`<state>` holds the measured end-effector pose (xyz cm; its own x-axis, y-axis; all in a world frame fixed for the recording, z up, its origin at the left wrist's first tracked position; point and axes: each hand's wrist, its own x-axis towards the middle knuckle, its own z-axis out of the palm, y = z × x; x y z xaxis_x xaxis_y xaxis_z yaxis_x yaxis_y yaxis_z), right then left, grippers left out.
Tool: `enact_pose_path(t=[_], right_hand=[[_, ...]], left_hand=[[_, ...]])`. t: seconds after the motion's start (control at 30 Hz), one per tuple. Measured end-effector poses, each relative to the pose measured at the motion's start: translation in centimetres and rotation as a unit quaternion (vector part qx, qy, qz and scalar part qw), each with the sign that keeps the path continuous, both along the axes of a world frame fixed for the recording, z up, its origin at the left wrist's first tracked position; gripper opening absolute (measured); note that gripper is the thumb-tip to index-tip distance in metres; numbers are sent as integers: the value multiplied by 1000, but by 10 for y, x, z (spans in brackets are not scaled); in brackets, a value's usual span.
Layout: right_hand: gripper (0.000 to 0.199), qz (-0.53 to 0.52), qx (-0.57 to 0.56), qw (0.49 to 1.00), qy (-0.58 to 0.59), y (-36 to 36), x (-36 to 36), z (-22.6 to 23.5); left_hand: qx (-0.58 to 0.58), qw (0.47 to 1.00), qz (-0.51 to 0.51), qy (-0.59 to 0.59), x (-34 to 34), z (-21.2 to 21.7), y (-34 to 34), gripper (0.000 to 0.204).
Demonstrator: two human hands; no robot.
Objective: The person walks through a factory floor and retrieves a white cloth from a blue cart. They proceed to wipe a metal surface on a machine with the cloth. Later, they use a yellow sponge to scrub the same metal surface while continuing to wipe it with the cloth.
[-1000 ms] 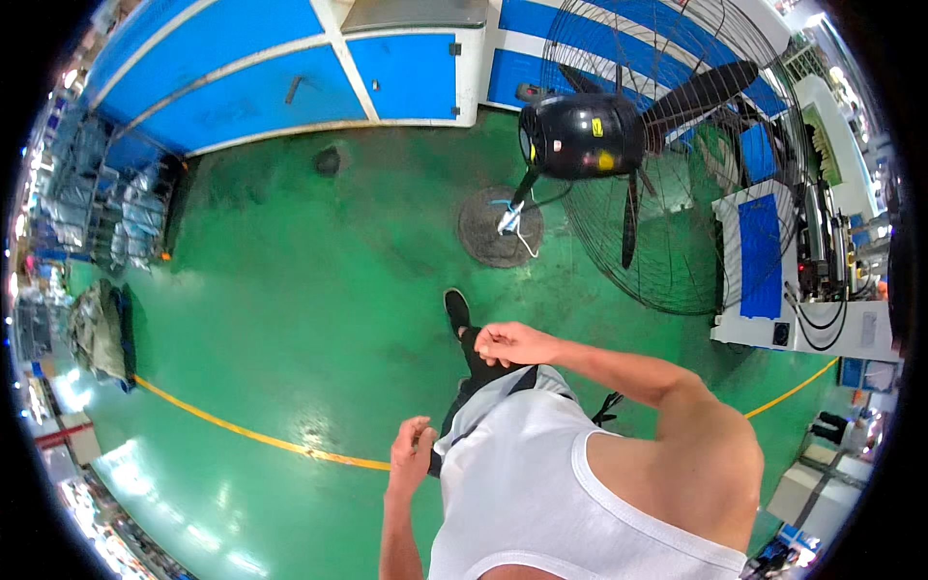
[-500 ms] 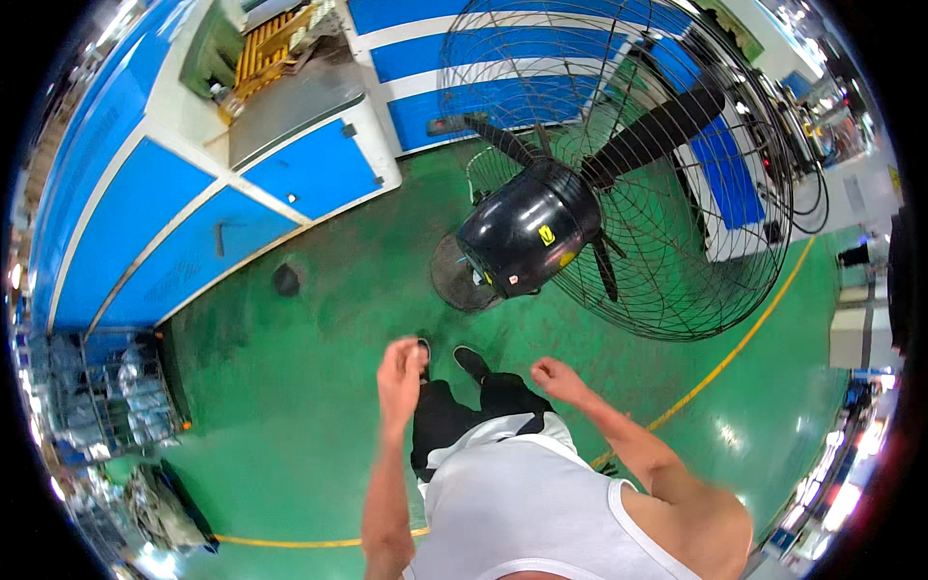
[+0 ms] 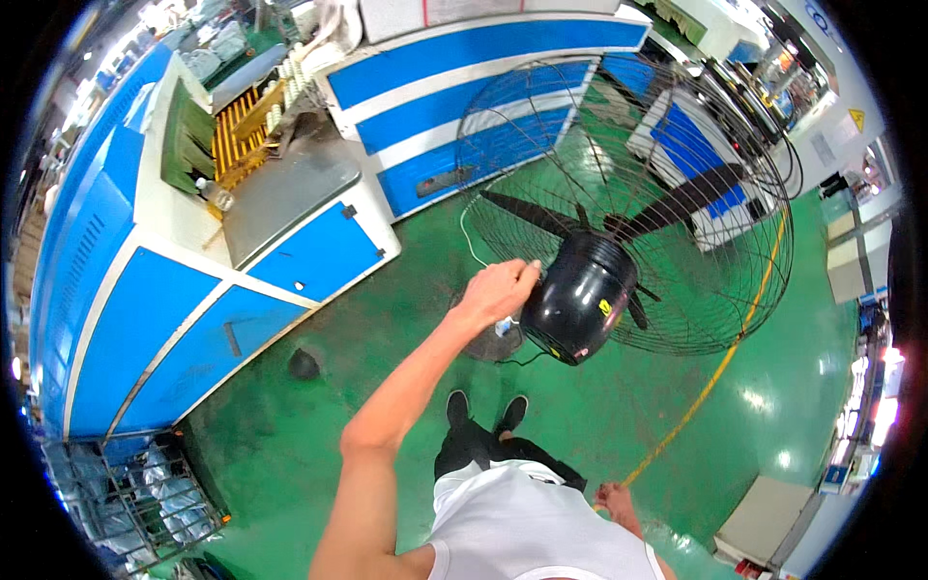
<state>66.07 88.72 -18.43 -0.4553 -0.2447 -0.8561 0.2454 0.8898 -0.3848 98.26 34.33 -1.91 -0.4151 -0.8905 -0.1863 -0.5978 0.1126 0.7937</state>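
Note:
A big black pedestal fan stands right in front of me, its glossy motor housing [image 3: 580, 295] facing me and its wire guard [image 3: 677, 193] with dark blades behind. My left hand [image 3: 498, 290] reaches forward and rests against the left side of the housing, fingers curled, nothing clearly held. My right hand [image 3: 612, 500] hangs low beside my hip, loosely curled and empty as far as I can see. The fan's round base [image 3: 483, 338] sits on the green floor below my left hand.
A blue and white machine [image 3: 242, 261] with a grey metal tray stands to my left. More blue cabinets lie beyond the fan. A yellow floor line [image 3: 715, 377] runs on the right. A wire cart [image 3: 145, 493] with bags stands at lower left.
I have turned and stepped closer to the fan. My left hand rose from in front of my body to the motor housing. My right hand dropped to my side.

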Motion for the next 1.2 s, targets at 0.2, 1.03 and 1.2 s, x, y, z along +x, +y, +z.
enact_pose_path(t=[0.2, 1.03, 1.2], right_hand=[[29, 157, -55, 980, 106, 134, -18, -136], [27, -130, -37, 991, 5, 131, -138, -52], [33, 67, -75, 987, 125, 138, -307, -65]], left_hand=[[114, 991, -66, 25, 10, 1, -21, 52], [128, 909, 364, 161, 81, -101, 40, 57], [288, 810, 510, 8, 59, -220, 212, 66]])
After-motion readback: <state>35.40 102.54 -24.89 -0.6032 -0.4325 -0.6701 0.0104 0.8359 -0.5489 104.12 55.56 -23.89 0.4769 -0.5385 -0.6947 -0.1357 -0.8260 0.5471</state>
